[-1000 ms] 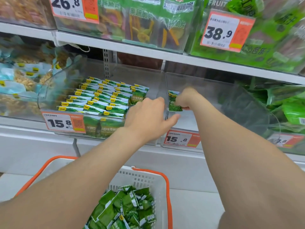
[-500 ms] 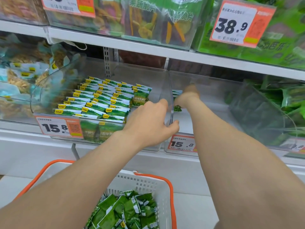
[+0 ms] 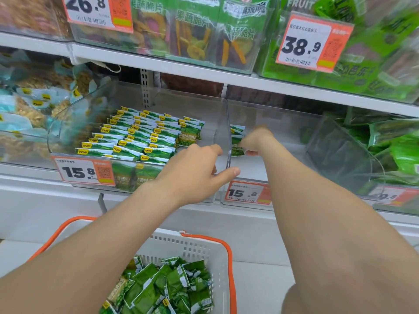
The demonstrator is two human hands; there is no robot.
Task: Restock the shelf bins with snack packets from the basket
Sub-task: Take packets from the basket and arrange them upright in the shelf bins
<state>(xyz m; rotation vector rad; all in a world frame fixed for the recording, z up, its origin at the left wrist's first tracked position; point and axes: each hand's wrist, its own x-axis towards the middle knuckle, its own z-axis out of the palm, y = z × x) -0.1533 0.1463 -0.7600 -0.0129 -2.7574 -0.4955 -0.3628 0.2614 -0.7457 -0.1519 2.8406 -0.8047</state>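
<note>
Done so far: the half-filled bin (image 3: 204, 105) holds neat rows of green pea packets (image 3: 140, 137), standing on edge and covering most of its floor apart from a bare strip on its right side.
Step in hand: the nearly empty bin (image 3: 283, 123) beside it is only just being started. It holds a small stack of packets (image 3: 237, 141), set upright against its left wall.
Left to do: most of the job, by my reckoning. The white basket (image 3: 199, 241) below still carries a loose heap of green packets (image 3: 163, 288), and the floor of the nearly empty bin is bare apart from that one stack.
Right grip: the right hand (image 3: 255, 141) is inside the nearly empty bin. Its fingers are curled round the small stack and pinch it near the bottom edge.
Left grip: the left hand (image 3: 195, 171) straddles the clear walls where the two bins meet, fingers on one side and thumb on the other. It appears to be steadying them and carries no packet.
Change from a moment ago: very little. The left hand stays on the dividing walls. The right hand has drawn slightly toward the front of the bin, and more of the stack's printed faces now show beside it. The basket heap looks the same.
</note>
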